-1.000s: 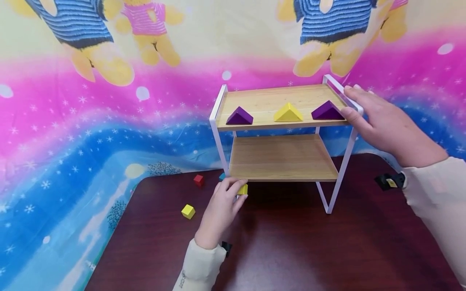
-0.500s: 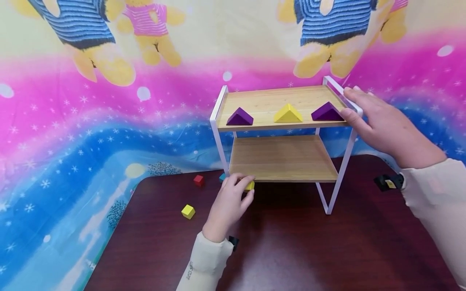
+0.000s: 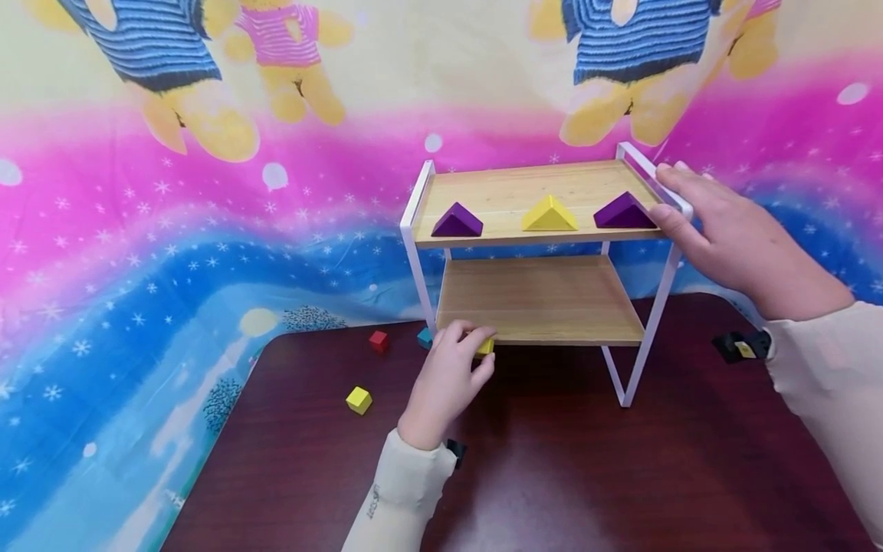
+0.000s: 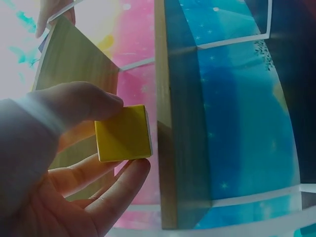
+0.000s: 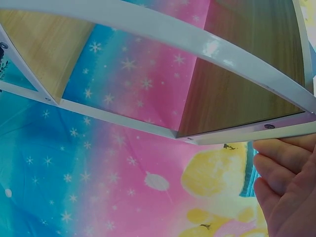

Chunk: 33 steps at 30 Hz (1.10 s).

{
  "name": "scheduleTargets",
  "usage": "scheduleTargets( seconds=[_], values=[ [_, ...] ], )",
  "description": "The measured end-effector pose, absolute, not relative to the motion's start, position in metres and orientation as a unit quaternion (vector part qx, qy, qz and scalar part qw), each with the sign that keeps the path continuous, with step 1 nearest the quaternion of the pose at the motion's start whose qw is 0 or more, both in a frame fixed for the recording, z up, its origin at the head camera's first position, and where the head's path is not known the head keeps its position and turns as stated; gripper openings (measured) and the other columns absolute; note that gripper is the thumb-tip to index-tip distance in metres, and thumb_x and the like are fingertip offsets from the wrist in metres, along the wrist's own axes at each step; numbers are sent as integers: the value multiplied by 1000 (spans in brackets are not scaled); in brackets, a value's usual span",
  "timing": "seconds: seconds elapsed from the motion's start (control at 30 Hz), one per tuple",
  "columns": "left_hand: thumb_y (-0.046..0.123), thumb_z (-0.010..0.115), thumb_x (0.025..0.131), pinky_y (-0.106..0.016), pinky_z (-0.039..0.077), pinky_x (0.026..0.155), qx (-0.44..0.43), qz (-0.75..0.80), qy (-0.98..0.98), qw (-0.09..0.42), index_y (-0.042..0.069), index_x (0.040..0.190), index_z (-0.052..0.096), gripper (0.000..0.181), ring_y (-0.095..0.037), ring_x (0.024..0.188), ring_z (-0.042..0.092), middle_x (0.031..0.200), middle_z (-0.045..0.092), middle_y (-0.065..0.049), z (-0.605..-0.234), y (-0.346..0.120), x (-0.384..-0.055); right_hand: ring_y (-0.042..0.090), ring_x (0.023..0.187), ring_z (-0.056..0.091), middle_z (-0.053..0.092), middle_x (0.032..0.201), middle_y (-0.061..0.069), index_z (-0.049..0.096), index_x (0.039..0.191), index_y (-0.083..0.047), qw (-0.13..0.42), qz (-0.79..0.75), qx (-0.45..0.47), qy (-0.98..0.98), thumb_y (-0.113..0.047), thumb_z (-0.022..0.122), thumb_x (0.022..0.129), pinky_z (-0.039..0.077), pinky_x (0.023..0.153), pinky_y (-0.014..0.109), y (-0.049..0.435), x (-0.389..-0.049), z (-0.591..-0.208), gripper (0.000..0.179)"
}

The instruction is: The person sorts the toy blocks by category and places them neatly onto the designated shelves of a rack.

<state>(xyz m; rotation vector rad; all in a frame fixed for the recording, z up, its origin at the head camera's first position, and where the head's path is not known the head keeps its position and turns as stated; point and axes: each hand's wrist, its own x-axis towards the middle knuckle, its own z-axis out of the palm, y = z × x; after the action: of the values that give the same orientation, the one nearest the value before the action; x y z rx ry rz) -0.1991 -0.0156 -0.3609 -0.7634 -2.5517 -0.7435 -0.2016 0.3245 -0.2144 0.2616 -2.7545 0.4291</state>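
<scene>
My left hand (image 3: 448, 376) pinches a yellow cube (image 4: 123, 133) between thumb and fingers, at the front edge of the lower shelf (image 3: 545, 299), near its left end. In the left wrist view the cube lies in front of that shelf's edge, apart from it as far as I can tell. My right hand (image 3: 748, 249) rests with extended fingers on the white right side rail (image 3: 651, 172) of the two-tier rack. Along the front of the upper shelf (image 3: 531, 180) stand a purple triangular block (image 3: 457, 221), a yellow one (image 3: 549, 215) and another purple one (image 3: 624, 211).
On the dark red table (image 3: 552, 475), left of the rack, lie a second yellow cube (image 3: 359, 400), a red cube (image 3: 379, 341) and a blue cube (image 3: 425, 337), partly hidden behind my left hand. A printed cloth (image 3: 331, 215) hangs behind the rack.
My left hand has moved right and slightly up with the yellow cube, from beside the rack's left leg to the lower shelf's front edge. The right hand has stayed on the rail.
</scene>
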Motion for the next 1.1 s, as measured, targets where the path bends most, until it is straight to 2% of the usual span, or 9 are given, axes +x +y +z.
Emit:
scheduleTargets(
  seconds=[0.23,0.43,0.73,1.1],
  values=[
    [22,73,95,-32,57,89,-280,-256,-905,194,15,127,71,33,-25,110,57,122,62,-7,-352,-8,-198,47,152,10,8,168,19,10,164,-24,170,154,91,-969,-41,42,107,33,92,82,324,-201,-215,67],
    [22,73,95,-31,57,88,-285,-249,-903,205,15,128,71,33,-25,108,58,120,62,-6,-346,-2,-198,48,151,10,8,168,20,10,164,-23,170,151,90,-970,-40,44,107,36,88,82,323,-202,-215,68],
    [24,73,95,-24,56,85,-290,-239,-904,202,16,129,71,34,-23,106,57,120,61,-5,-340,14,-198,47,152,10,8,168,20,9,164,-24,170,150,90,-970,-40,43,107,35,89,82,323,-202,-215,68],
    [26,74,95,-25,56,86,-278,-254,-905,197,17,129,71,35,-24,106,57,122,62,-7,-336,32,-199,47,152,11,9,168,19,10,164,-24,177,152,95,-968,-41,42,108,34,92,82,324,-203,-215,67]
  ],
)
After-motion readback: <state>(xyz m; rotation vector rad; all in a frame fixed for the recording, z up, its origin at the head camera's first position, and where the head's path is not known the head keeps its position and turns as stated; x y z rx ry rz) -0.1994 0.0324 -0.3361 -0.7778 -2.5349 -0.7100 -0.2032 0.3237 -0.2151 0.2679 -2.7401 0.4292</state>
